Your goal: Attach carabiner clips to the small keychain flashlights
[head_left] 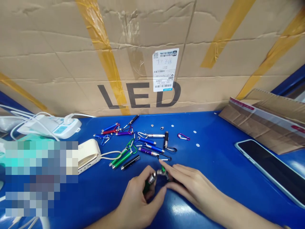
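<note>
My left hand (pixel 139 195) is closed around a small green keychain flashlight (pixel 153 178), pinching its silver head between thumb and fingers. My right hand (pixel 188 183) lies beside it with fingers stretched toward the flashlight's tip, touching its end. Just beyond both hands lies a pile of several keychain flashlights (pixel 140 144) in blue, green, purple, red, black and silver, with carabiner clips attached. A loose pink carabiner (pixel 183 136) rests to the right of the pile.
A large cardboard box marked LED (pixel 143 57) stands at the back of the blue table (pixel 214 159). A white power strip (pixel 51 127) and a white power bank (pixel 88 155) sit left. A phone (pixel 271 167) and flattened cardboard (pixel 264 121) lie right. Small round button cells (pixel 197 145) are scattered.
</note>
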The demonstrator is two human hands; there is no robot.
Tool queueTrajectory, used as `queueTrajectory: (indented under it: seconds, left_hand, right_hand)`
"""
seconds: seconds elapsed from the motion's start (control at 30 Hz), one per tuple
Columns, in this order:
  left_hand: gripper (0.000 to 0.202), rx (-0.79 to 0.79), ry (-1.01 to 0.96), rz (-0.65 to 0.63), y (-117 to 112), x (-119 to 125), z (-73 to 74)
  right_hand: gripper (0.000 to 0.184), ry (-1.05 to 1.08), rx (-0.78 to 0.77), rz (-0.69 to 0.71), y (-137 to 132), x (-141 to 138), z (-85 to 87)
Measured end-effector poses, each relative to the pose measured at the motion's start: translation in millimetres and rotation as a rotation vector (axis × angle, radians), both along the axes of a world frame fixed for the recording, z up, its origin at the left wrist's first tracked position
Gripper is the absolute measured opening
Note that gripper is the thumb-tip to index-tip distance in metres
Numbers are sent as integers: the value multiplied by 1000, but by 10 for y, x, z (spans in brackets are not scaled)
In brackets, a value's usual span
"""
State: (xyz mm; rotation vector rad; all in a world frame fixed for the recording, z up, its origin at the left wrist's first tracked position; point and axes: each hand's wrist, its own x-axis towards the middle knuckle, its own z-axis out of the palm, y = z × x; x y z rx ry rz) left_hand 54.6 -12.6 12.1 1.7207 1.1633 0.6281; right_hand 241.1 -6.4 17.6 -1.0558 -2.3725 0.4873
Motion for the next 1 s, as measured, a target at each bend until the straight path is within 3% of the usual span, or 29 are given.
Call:
queueTrajectory:
  seconds: [0.13, 0.3, 0.57, 0.87, 1.0]
  left_hand:
    - [23, 186, 133, 62, 79, -102, 58]
    - [28, 153, 153, 138, 182, -145, 41]
    - [21, 147, -29, 164, 143, -113, -27]
    - [20, 160, 47, 165, 160, -96, -33]
    - [14, 240, 138, 118, 155, -88, -62]
  right_hand:
    - [41, -97, 102, -94, 131, 122, -4]
    - [31, -83, 74, -227, 272, 260, -43]
    - [44, -177, -31, 5, 102, 66, -9]
    - [7, -98, -67, -48, 125, 83, -24]
    - [10, 35, -153, -63, 147, 96, -51]
